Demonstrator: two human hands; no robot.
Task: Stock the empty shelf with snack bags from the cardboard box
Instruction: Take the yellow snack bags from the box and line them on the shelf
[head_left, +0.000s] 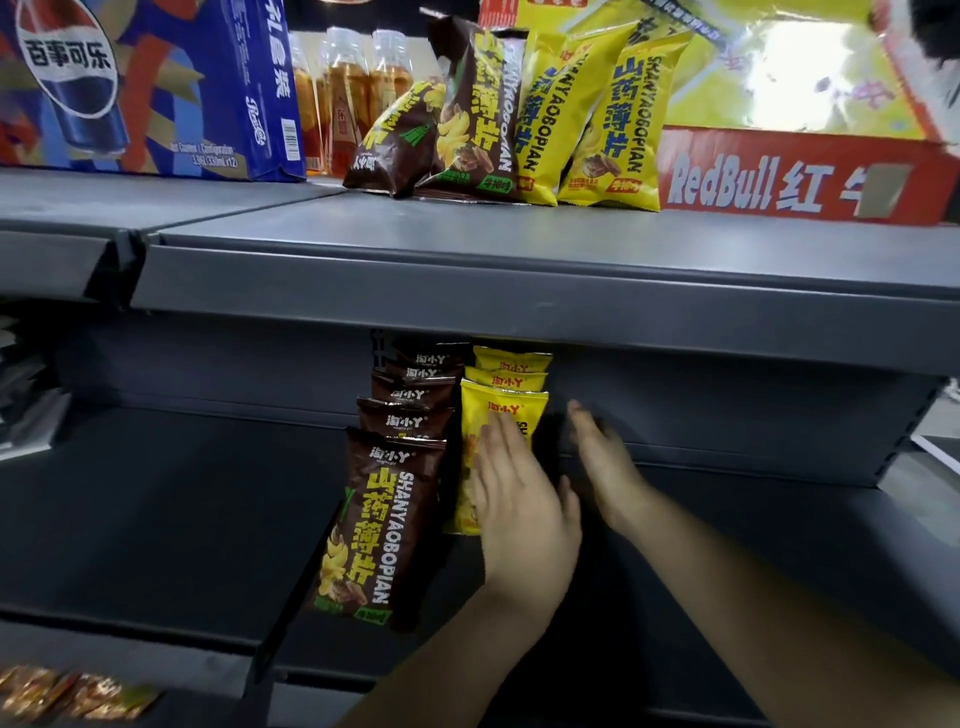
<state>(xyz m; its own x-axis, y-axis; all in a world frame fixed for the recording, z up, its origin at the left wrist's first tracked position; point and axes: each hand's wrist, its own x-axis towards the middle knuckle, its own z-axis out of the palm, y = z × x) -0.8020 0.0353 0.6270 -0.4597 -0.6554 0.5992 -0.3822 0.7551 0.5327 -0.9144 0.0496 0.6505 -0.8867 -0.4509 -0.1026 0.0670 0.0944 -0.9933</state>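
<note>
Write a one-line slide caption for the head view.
Left hand rests on the front yellow snack bag, beside a row of brown snack bags on the lower shelf; right hand open alongside.

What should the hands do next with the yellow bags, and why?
Probably draw back and fetch another bag: the left hand lies flat on the front yellow foil snack bag, the right hand is empty, and that row ends behind the brown foil bags.

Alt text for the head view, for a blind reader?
The left hand lies flat against the front yellow bag on a grey shelf, right hand open beside it. To their left stand brown bags; more bags, bottles and drink cartons sit on the shelf above.
</note>
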